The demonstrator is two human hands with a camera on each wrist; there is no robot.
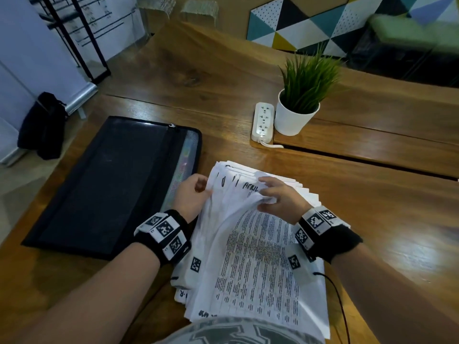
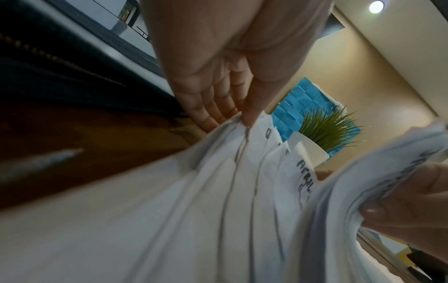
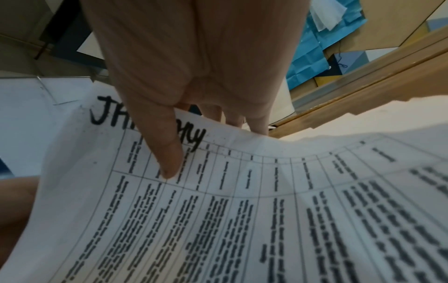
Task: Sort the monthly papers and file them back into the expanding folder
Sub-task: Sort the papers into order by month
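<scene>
A stack of white printed papers (image 1: 250, 256) lies on the wooden table (image 1: 372, 219) in front of me, its far ends fanned out; one sheet reads APRIL (image 1: 250, 187). My left hand (image 1: 196, 192) pinches the left edge of several fanned sheets (image 2: 218, 181) between thumb and fingers. My right hand (image 1: 270, 194) pinches the top sheets, thumb on a page headed JANUARY (image 3: 218, 191) and fingers behind it. The black expanding folder (image 1: 111, 187) lies flat to the left of the papers, zipped mesh side up.
A white potted plant (image 1: 298, 105) and a white power strip (image 1: 262, 121) stand beyond the papers. A black cable (image 1: 340, 301) trails at my right forearm. A dark bag (image 1: 42, 125) sits on the floor at the left, off the table.
</scene>
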